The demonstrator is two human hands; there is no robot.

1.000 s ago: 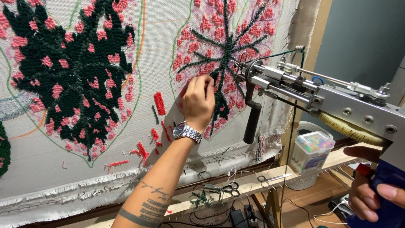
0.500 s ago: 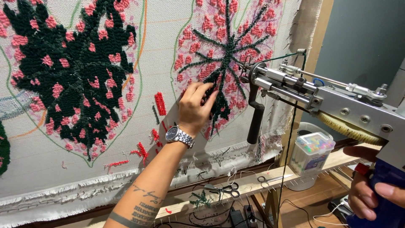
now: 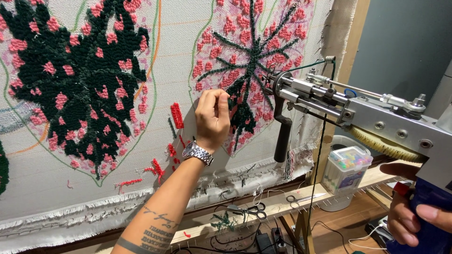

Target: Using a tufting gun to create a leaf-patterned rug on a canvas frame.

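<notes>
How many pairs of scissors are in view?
2, both on the wooden ledge below the cloth: black-handled scissors and, to their right, slimmer scissors. Others may be hidden.

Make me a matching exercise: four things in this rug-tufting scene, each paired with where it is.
Things:
1. left hand
2. right hand
3. scissors
4. clear plastic box

Places:
A. lying on the wooden ledge below the cloth
B. around the blue grip of the tufting gun
C. fingers pinched against the stretched cloth
D. standing on the ledge at the frame's right end

Pairs: 1-C, 2-B, 3-A, 4-D
</notes>
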